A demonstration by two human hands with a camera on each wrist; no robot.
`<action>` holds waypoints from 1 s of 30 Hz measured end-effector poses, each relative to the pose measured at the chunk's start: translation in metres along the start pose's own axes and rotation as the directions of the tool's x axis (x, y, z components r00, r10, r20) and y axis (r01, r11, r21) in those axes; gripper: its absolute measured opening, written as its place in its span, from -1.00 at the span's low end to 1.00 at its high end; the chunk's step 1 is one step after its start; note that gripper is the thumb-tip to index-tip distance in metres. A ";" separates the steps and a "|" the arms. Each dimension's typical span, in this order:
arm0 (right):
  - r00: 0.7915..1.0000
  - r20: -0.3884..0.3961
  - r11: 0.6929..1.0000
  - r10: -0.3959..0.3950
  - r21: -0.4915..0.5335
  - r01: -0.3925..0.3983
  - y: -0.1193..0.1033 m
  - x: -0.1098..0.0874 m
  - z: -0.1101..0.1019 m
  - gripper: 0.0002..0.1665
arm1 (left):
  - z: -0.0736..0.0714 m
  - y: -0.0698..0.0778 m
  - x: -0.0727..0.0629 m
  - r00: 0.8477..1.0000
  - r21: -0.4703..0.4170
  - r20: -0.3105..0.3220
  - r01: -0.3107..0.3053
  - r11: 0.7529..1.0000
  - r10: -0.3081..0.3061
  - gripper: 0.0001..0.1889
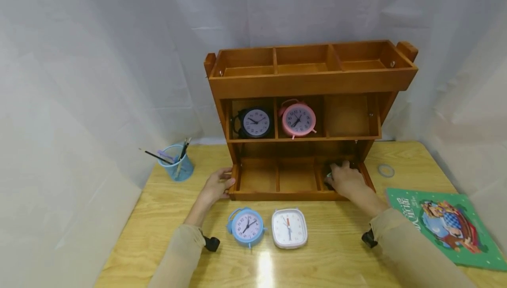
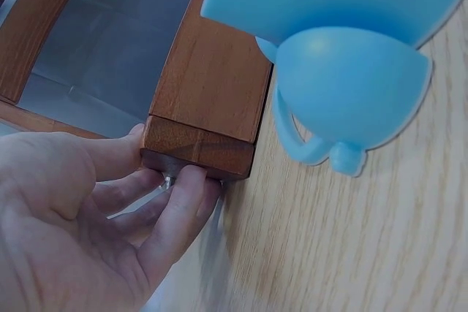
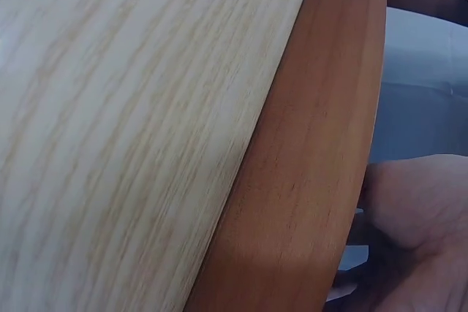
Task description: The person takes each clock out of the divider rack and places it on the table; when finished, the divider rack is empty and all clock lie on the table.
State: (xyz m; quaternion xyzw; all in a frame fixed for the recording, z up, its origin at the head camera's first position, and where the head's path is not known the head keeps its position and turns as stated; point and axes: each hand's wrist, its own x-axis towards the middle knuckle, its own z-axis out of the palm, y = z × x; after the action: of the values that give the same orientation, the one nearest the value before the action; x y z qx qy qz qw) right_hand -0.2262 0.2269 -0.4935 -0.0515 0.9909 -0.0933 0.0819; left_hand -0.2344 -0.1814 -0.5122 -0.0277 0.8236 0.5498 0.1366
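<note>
A three-tier wooden shelf [image 1: 313, 85] stands on the table. My left hand [image 1: 217, 186] grips the left end of its bottom tier; in the left wrist view the thumb and fingers pinch the wooden corner [image 2: 197, 147]. My right hand [image 1: 347, 181] reaches into the bottom tier's right compartment, fingers curled over a dark object [image 1: 328, 180] mostly hidden beneath them. The right wrist view shows this hand [image 3: 420, 231] behind the front board [image 3: 307, 144]. A black alarm clock [image 1: 256, 122] and a pink alarm clock [image 1: 299, 120] sit in the middle tier's left and centre compartments.
In front of the shelf lie a blue alarm clock [image 1: 247, 226] and a white square clock [image 1: 289, 228]. A blue mesh pen cup [image 1: 179, 169] stands at the left. To the right are a roll of tape [image 1: 386, 170] and a green picture book [image 1: 447, 226].
</note>
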 end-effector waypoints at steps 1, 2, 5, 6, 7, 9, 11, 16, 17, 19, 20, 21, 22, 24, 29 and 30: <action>1.000 -0.001 1.000 0.002 -0.003 -0.002 0.000 0.000 -0.001 -0.36 | 0.000 0.000 0.000 1.000 0.000 -0.001 -0.001 1.000 0.001 -0.47; 1.000 -0.005 1.000 0.004 -0.003 -0.004 0.000 0.000 -0.002 -0.34 | 0.000 0.000 0.000 1.000 0.002 -0.001 -0.004 1.000 0.004 -0.47; 1.000 -0.022 1.000 0.006 0.004 -0.006 0.000 -0.001 -0.003 -0.26 | 0.000 -0.001 0.001 1.000 0.002 -0.001 -0.009 1.000 0.009 -0.47; 1.000 -0.027 1.000 0.007 0.010 -0.007 0.000 -0.001 -0.003 -0.23 | 0.000 -0.001 0.001 1.000 0.002 -0.002 -0.012 1.000 0.012 -0.47; 0.999 -0.032 1.000 0.007 0.016 -0.006 0.001 0.000 -0.002 -0.21 | 0.000 -0.001 0.001 1.000 0.002 -0.001 -0.014 1.000 0.014 -0.47; 0.999 -0.041 0.999 0.007 0.035 -0.005 0.002 0.000 -0.001 -0.17 | 0.000 -0.001 0.001 1.000 0.003 -0.003 -0.016 1.000 0.016 -0.47; 0.999 -0.049 0.998 0.006 0.060 -0.003 0.003 0.001 0.000 -0.14 | 0.000 -0.001 0.001 1.000 0.003 -0.007 -0.016 1.000 0.016 -0.48; 0.999 -0.039 0.993 -0.011 0.116 0.015 0.007 0.001 0.001 -0.15 | 0.000 -0.001 0.002 1.000 -0.002 -0.008 -0.016 1.000 0.016 -0.48; 0.999 -0.029 0.992 -0.018 0.124 0.021 0.009 0.001 0.000 -0.16 | 0.000 -0.001 0.002 1.000 -0.003 -0.006 -0.016 1.000 0.016 -0.48; 0.999 -0.007 0.989 -0.034 0.146 0.035 0.010 0.000 -0.002 -0.22 | 0.000 0.000 0.001 1.000 -0.010 -0.002 -0.014 1.000 0.014 -0.48; 0.999 0.001 0.987 -0.043 0.157 0.042 0.011 0.000 -0.003 -0.26 | 0.000 0.001 0.000 1.000 -0.011 0.000 -0.013 1.000 0.013 -0.48; 0.999 0.009 0.985 -0.053 0.166 0.051 0.011 0.000 -0.004 -0.29 | 0.000 0.001 -0.001 1.000 -0.011 0.003 -0.011 1.000 0.011 -0.48; 0.998 0.014 0.983 -0.063 0.171 0.060 0.012 0.000 -0.005 -0.33 | 0.000 0.002 -0.002 1.000 -0.012 0.005 -0.011 1.000 0.011 -0.47; 0.997 0.017 0.980 -0.077 0.185 0.072 0.013 0.001 -0.006 -0.39 | -0.001 0.003 -0.003 1.000 -0.014 0.007 -0.010 1.000 0.011 -0.47; 0.995 0.003 0.972 -0.098 0.215 0.095 0.014 0.001 -0.007 -0.49 | -0.001 0.002 -0.003 1.000 -0.015 0.007 -0.006 1.000 0.007 -0.48; 0.995 0.004 0.969 -0.102 0.226 0.099 0.014 0.001 -0.007 -0.50 | -0.001 0.002 -0.003 1.000 -0.014 0.006 -0.006 1.000 0.006 -0.48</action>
State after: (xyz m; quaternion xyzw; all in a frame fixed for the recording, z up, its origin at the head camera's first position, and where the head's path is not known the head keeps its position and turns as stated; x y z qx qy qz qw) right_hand -0.2301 0.2420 -0.4897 -0.0926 0.9694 -0.2089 0.0900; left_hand -0.2325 -0.1820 -0.5096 -0.0245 0.8193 0.5562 0.1371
